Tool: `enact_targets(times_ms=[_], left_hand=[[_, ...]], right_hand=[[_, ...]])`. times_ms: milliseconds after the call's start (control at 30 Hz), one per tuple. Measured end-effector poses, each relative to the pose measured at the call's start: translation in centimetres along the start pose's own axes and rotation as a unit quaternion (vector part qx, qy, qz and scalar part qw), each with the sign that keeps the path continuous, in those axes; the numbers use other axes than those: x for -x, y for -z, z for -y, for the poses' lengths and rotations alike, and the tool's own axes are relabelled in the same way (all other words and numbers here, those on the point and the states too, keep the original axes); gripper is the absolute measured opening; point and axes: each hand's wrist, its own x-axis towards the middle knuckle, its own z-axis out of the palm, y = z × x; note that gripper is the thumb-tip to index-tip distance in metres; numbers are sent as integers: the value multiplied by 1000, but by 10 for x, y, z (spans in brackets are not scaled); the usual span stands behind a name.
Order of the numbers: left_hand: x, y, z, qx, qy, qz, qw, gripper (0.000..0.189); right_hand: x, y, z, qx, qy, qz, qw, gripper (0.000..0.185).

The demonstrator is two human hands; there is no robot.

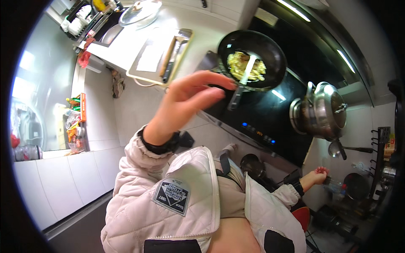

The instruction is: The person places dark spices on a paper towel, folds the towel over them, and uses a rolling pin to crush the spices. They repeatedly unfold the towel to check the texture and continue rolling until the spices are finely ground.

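My left hand [193,98] is raised beside the near rim of a black wok [272,60]. Its thumb and fingers are apart, and I see nothing held in it. Sliced pale-yellow food [235,68] lies in the bottom of the wok. A metal spatula [248,71] rests in the food, its black handle crossing the rim just right of my left fingertips. The wok sits on a black glass induction cooktop [253,110] with lit blue indicators. Out to the right, my right hand [314,179] is low with curled fingers; whether it grips something is unclear.
A steel pot [326,110] with a glass lid stands at the cooktop's right. A knife [171,61] lies on a cutting board [144,57] at the left. Behind it sits a glass lid [140,14]. A skimmer [335,150] hangs at the right, above a plastic bottle [337,189].
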Motion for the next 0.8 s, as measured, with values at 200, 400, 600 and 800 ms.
enact_targets(times_ms=[200,400,600,800], left_hand=[[100,209,36,-63,112,-271,954,24],[160,305,93,-56,195,-279,939,23],[130,348,145,-25,239,-213,947,22],[43,378,177,-50,302,-109,946,22]], right_hand=[[384,-89,41,-45,216,332,917,14],[684,-102,0,35,272,789,549,25],[771,-103,-116,276,198,736,585,33],[779,-154,-241,395,348,571,629,40]])
